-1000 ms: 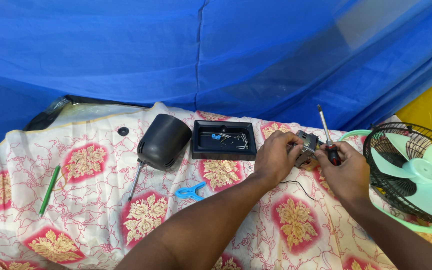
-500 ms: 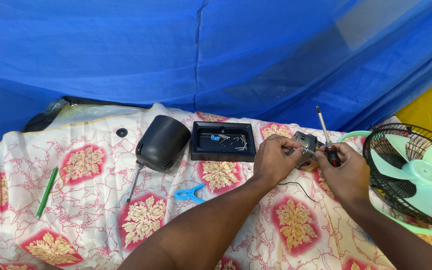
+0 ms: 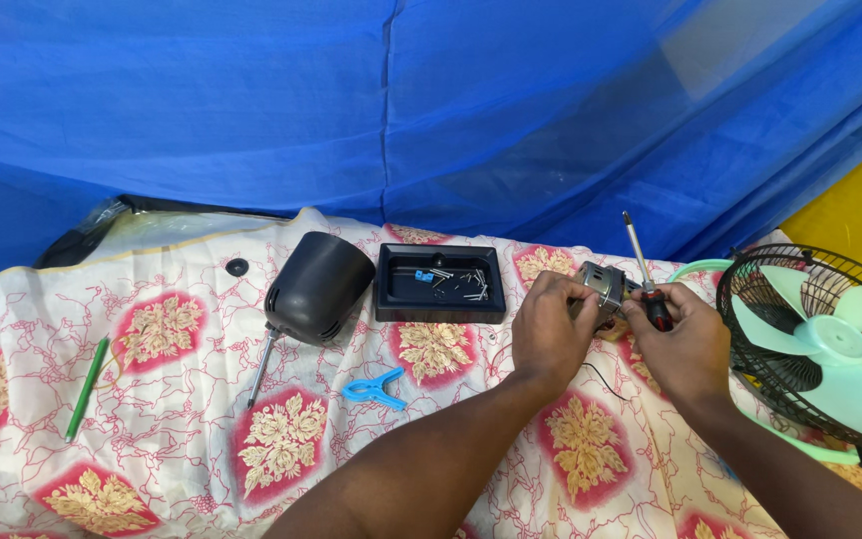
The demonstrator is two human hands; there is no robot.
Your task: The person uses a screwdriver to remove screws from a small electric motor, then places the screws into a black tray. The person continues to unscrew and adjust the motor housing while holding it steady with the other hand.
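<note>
Barely shifted, both hands: left hand clasping motor, right hand apparently gripping upright screwdriver just beside it.

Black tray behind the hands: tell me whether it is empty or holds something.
Not empty: the black tray holds small metal screws and a blue piece.

Both hands meet near the right edge of the floral cloth: the left hand grips a small metal motor, while the right hand holds a screwdriver, shaft tilted upward. A black tray of screws sits just beside them, a fan at the right edge.
</note>
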